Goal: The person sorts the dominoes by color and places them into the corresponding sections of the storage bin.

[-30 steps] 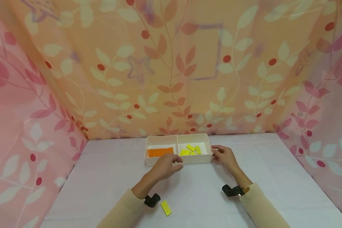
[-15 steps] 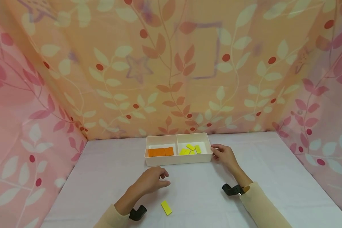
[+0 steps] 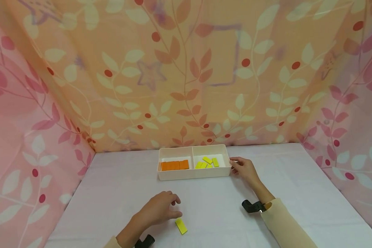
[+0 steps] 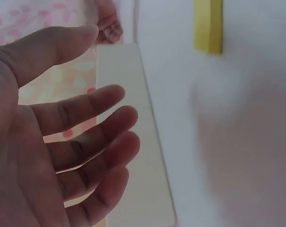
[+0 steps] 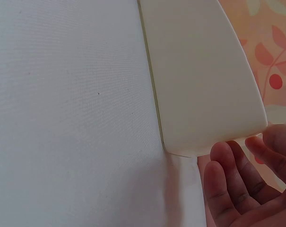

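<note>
A yellow domino-like tile [image 3: 181,226] lies on the white cloth, just below the thumb of my left hand [image 3: 156,210]. That hand hovers over the cloth with fingers spread and slightly bent, holding nothing; its palm [image 4: 20,175] faces the left wrist camera. The tile [image 4: 208,26] also shows at the top of that view. At the back stands a cream two-compartment box [image 3: 193,175], with several orange tiles [image 3: 175,165] in a row on the left and several yellow tiles [image 3: 207,160] scattered on the right. My right hand [image 3: 245,170] rests its fingertips against the box's right end.
A white cloth [image 3: 111,186] covers the table. A patterned orange curtain [image 3: 186,69] rises close behind the box. Pink patterned curtains [image 3: 15,137] stand along both sides. A black wrist camera [image 3: 252,206] sits on the right wrist.
My left hand has drawn back from the front of the box, toward me and left, to beside the loose yellow tile. My right hand and the box have stayed in place.
</note>
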A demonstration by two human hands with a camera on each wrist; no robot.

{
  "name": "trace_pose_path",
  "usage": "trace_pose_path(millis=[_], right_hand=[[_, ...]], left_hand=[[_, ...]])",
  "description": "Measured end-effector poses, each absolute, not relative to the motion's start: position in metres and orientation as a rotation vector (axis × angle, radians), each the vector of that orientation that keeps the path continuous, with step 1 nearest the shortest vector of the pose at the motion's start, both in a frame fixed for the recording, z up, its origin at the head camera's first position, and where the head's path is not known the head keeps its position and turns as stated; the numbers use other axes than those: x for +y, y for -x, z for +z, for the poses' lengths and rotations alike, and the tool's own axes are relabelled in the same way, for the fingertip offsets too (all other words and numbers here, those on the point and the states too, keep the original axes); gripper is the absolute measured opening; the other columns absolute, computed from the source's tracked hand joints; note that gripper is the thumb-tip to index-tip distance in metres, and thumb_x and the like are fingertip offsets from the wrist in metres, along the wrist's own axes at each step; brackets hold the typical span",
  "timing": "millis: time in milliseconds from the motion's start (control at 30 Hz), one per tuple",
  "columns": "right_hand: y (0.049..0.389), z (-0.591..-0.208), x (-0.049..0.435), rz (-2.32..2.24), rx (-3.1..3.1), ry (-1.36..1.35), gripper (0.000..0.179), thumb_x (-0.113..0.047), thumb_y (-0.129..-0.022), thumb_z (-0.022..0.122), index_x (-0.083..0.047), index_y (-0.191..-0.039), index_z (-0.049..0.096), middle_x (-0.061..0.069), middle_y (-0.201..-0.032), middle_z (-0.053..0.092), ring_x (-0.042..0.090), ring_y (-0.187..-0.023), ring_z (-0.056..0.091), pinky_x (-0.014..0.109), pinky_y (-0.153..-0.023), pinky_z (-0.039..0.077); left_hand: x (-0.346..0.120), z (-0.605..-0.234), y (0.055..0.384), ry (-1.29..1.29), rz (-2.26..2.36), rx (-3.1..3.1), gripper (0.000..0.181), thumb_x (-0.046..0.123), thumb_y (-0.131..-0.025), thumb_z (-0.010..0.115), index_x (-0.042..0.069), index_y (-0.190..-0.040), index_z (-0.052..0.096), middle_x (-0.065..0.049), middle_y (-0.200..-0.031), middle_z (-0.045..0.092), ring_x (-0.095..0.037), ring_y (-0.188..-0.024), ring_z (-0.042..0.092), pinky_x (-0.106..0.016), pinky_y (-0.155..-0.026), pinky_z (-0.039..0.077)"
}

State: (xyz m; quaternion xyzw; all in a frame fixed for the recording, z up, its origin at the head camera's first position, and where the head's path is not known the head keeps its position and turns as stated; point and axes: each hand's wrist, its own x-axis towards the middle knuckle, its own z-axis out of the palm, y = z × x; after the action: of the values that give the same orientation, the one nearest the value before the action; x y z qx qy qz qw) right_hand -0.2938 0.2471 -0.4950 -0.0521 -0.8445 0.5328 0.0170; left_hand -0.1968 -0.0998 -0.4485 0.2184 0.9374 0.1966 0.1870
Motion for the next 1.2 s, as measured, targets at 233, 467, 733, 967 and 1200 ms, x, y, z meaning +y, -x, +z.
trace_pose_path(millis=[233,467,733,967,1200], right_hand=[[0.294,-0.495,0.248,1.672,-2.612,0.149,0.037,-0.018,-0.096,0.061,0.006,-0.125,0.061,0.015,-0.084,0.068,0.013,-0.064,0.061,0.025,-0.061,0.055],[0.295,-0.496,0.248,1.684,-2.612,0.164,0.037,-0.019,-0.096,0.061,0.004,-0.125,0.061,0.014,-0.085,0.068,0.013,-0.064,0.061,0.024,-0.061,0.055],[0.294,-0.496,0.248,1.678,-2.618,0.166,0.036,-0.019,-0.096,0.060,0.004,-0.125,0.061,0.015,-0.086,0.068,0.012,-0.064,0.061,0.023,-0.061,0.055],[0.294,-0.497,0.247,1.685,-2.619,0.185,0.036,-0.018,-0.096,0.060,0.002,-0.125,0.062,0.012,-0.083,0.067,0.012,-0.063,0.061,0.024,-0.060,0.055],[0.295,-0.496,0.248,1.672,-2.633,0.191,0.036,-0.020,-0.097,0.060,0.001,-0.126,0.062,0.011,-0.085,0.067,0.014,-0.065,0.061,0.024,-0.061,0.055]], left_hand=[[-0.087,-0.458,0.184,-0.724,0.249,2.749,0.039,0.049,-0.076,0.076,0.017,-0.098,0.070,0.004,-0.090,0.063,-0.013,-0.080,0.052,-0.032,-0.073,0.049],[-0.083,-0.464,0.175,-0.762,0.151,2.732,0.042,0.053,-0.071,0.078,0.019,-0.087,0.061,0.010,-0.074,0.048,-0.009,-0.070,0.040,-0.025,-0.065,0.036],[-0.079,-0.469,0.169,-0.786,0.080,2.779,0.045,0.051,-0.070,0.080,0.017,-0.083,0.055,0.007,-0.072,0.044,-0.011,-0.070,0.039,-0.024,-0.063,0.032],[-0.078,-0.473,0.169,-0.795,0.017,2.798,0.047,0.054,-0.070,0.079,0.016,-0.084,0.054,0.006,-0.073,0.045,-0.012,-0.072,0.039,-0.025,-0.063,0.032],[-0.073,-0.476,0.165,-0.828,-0.022,2.817,0.044,0.051,-0.072,0.077,0.015,-0.089,0.058,0.005,-0.073,0.045,-0.013,-0.073,0.039,-0.026,-0.064,0.034]])
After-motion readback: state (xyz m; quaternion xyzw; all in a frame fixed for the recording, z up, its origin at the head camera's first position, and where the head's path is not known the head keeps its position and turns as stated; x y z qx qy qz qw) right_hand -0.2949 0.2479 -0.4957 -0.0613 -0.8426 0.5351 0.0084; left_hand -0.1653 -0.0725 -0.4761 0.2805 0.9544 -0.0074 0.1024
